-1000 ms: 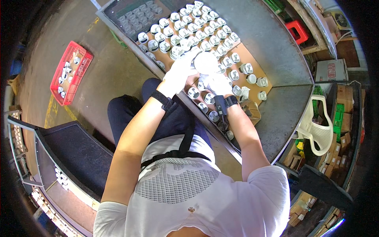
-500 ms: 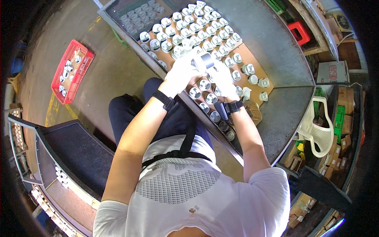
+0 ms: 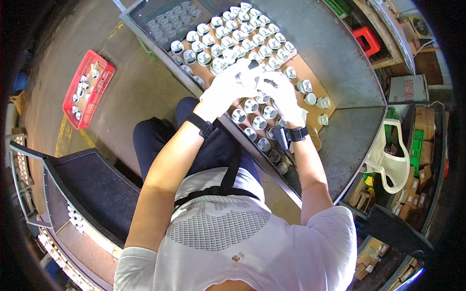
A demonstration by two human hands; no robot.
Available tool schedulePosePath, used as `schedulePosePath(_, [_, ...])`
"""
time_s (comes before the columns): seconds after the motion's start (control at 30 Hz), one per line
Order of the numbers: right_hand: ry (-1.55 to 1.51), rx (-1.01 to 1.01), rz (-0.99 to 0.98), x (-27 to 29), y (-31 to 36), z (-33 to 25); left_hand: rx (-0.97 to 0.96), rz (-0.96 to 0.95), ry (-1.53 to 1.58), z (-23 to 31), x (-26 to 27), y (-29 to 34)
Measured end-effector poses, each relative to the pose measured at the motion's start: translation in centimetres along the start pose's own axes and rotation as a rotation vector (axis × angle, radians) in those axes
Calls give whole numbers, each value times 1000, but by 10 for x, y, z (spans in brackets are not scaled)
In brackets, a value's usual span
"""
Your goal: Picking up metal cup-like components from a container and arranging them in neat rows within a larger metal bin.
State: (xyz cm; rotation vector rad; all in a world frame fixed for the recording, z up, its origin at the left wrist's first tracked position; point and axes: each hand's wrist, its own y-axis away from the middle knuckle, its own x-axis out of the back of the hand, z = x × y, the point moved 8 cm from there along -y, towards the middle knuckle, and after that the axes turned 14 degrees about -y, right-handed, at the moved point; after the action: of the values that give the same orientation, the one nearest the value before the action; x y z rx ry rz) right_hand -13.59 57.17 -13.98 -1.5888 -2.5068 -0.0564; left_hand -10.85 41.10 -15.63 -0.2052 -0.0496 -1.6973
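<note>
My left hand [image 3: 224, 89], in a white glove, is closed around a metal piston [image 3: 253, 64]; a dark patch of its side shows above the fingers. Close beside it is my gloved right hand [image 3: 282, 95], its fingers curled in toward the left hand. Strong glare washes out the space between the hands, so what the right fingers grip is hidden. Both hands hover over rows of upright silvery pistons [image 3: 268, 112] on a brown cardboard sheet [image 3: 318, 90]. More pistons stand beyond the hands and to their right.
Grey metal walls [image 3: 340, 58] bound the bench at the back and right. On the floor at left lies a red crate [image 3: 68, 92] with several pistons inside. A black-topped bench [image 3: 97, 189] is at lower left, a cream plastic chair [image 3: 391, 155] at right.
My right hand has drawn slightly nearer, its fingers curling more. The piston in my left hand has turned and tipped upward, with less of it showing.
</note>
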Motion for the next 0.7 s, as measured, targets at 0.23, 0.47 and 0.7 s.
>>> schedulePosePath(0.23, [224, 219, -60, 9, -2, 7, 9, -26, -37, 12, -4, -1])
schedulePosePath(0.47, [-93, -117, -38, 7, -20, 18, 17, -77, 121, -3, -7, -1])
schedulePosePath(0.7, [-138, -177, 125, 20, -15, -5, 45, -44, -54, 20, 0, 2])
